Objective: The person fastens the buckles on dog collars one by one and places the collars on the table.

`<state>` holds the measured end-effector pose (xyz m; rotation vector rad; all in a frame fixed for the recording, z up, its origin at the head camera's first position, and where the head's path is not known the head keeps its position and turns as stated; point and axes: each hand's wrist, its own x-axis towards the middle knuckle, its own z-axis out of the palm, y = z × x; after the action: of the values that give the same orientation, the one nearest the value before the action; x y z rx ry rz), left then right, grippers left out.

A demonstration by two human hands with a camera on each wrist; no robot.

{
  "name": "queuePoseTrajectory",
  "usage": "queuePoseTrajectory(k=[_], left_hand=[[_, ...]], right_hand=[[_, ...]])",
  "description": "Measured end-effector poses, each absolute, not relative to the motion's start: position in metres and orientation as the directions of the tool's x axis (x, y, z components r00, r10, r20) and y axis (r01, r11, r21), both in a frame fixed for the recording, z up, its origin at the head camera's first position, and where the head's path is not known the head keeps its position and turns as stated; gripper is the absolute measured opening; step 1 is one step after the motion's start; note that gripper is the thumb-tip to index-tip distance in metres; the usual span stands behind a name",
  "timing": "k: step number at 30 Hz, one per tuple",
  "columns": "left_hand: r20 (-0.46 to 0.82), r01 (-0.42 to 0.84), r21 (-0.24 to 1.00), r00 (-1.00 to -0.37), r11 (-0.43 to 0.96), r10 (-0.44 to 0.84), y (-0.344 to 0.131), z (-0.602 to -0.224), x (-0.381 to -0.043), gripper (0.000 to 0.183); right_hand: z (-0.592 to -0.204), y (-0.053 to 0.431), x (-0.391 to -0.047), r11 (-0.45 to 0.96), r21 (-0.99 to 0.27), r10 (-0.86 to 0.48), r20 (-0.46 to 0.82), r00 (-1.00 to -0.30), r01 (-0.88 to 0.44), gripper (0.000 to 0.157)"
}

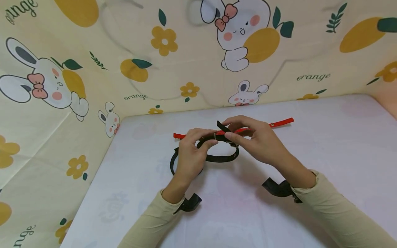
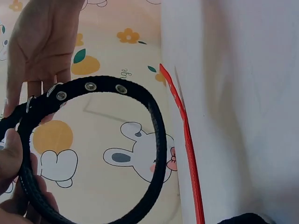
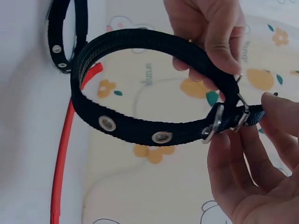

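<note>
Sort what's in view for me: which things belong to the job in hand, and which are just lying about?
In the job, it seems:
black collar with metal buckle
left hand and right hand, both holding it

Just lying about, likely:
red strap
second black collar

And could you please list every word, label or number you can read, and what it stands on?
"orange": three times on the patterned backdrop, head view
"nge": backdrop, lower left, cut off by the picture's edge
Backdrop lettering in the wrist views: too small or blurred
Faint print on the white table cover: unreadable
Black strap, red strap: none visible
</note>
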<state>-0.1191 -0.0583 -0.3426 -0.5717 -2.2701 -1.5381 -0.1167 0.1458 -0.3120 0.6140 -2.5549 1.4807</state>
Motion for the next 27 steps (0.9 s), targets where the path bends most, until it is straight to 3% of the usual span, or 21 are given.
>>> queuePoseTrajectory(k=[12,27], left_hand=[[0.555,0.557,0.753,-0.824,0.350,0.116,-0.055,-0.346,-0.117,0.023],[0.599,0.596,0.695,-0.790,0.403,0.135,-0.052,-0.348,-0.113,0.020]], right_hand=[[-0.301,0.150,-0.113,0.417,-0.866,-0.277,0.170,-0.946,-0.278,0.017],[-0.298,0.145,-0.110,0.573,-0.773,-0.242,0.160,-0.957,-0.274,0.019]])
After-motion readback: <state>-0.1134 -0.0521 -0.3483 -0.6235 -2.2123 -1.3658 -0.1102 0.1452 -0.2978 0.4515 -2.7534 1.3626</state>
